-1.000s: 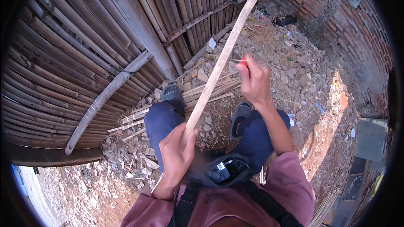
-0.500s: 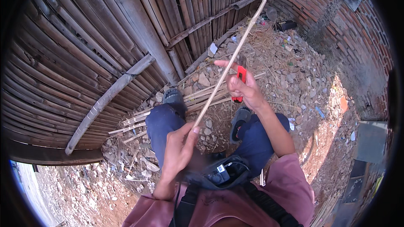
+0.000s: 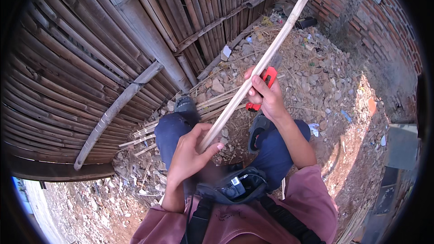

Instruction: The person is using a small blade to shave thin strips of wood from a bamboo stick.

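A pale bamboo strip (image 3: pixel 237 99) slants up and away to the right in front of me, its broad face turned up. My left hand (image 3: pixel 187 154) grips its near end between thumb and fingers. Around the middle of the strip, my right hand (image 3: pixel 271 100) pinches it with thumb and forefinger. That same hand also holds a red utility knife (image 3: pixel 271 77) in its palm and fingers. The knife lies behind the strip, slanting the same way. Its blade is hard to make out.
More split bamboo strips (image 3: pixel 212 104) lie on rubble ground beyond my knees. A bamboo wall (image 3: pixel 81 63) rises at the left, a brick wall (image 3: pixel 352 13) at the far right. An open black pouch (image 3: pixel 235 185) with a device inside hangs at my waist.
The strip has turned and now shows its wide face. My right hand has closed from a pointing finger onto the strip, and the knife has tilted to the right.
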The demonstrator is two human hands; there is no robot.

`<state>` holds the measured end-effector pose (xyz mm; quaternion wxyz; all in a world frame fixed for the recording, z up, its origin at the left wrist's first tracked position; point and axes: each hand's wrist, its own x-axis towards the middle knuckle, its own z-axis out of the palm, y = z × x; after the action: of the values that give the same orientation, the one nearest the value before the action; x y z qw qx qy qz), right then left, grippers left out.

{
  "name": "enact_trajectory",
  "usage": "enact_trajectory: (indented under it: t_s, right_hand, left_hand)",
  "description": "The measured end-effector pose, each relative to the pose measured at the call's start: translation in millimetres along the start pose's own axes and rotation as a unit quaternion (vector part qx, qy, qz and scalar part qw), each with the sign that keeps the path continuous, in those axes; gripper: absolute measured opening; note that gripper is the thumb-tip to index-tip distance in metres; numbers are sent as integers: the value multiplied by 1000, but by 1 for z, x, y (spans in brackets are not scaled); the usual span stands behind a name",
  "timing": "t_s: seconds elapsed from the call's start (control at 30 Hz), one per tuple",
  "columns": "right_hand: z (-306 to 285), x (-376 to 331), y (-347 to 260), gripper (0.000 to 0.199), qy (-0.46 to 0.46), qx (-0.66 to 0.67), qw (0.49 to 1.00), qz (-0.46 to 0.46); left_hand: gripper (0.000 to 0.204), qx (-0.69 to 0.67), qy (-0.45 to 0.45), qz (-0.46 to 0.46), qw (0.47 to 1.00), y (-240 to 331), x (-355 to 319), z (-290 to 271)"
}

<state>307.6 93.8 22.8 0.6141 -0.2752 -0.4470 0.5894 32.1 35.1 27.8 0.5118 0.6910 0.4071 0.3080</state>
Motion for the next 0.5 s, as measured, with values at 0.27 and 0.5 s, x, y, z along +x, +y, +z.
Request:
enact_trajectory:
  t_s: [0.27, 0.5]
  right_hand:
    - [-17, 8, -23, 22, 187, -9, 977, -101]
    - [-26, 12, -16, 27, 229, 70, 965, -106]
  left_hand:
    - [36, 45, 176, 316, 931, 17, -29, -4]
    - [37, -6, -179, 76, 981, 3, 0, 4]
